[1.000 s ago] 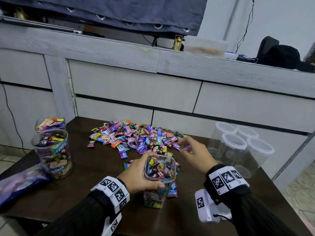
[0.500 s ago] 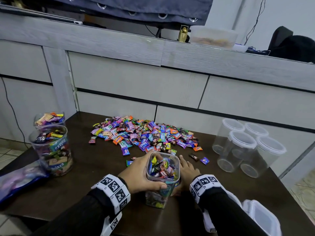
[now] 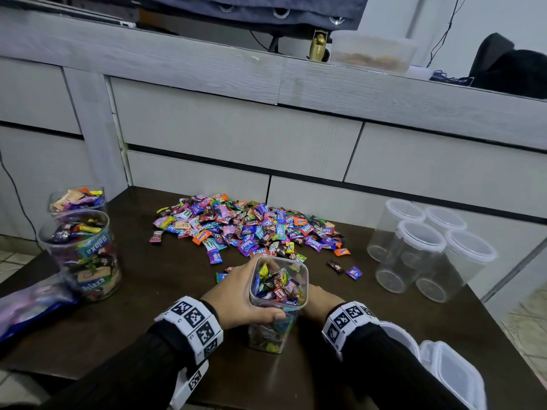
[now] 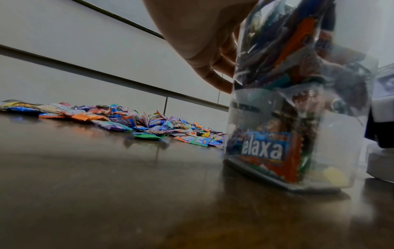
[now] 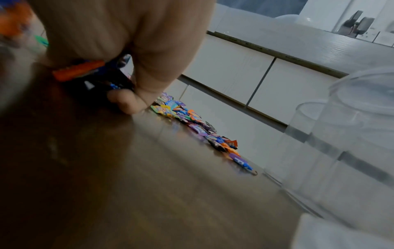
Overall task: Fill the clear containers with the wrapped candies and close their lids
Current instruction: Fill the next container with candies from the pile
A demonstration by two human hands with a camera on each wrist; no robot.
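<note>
Candy pile lies behind held container; empty jars right.

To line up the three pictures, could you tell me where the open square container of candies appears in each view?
Head: square container low centre, left hand round it.
Left wrist: right side, standing on the table.
Right wrist: only a blurred edge, upper left.
Shared landmark: candy pile.

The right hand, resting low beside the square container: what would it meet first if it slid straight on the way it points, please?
Probably the candies under the right hand, pinched at its fingertips; beyond them the candy pile. Depth is uncertain.
</note>
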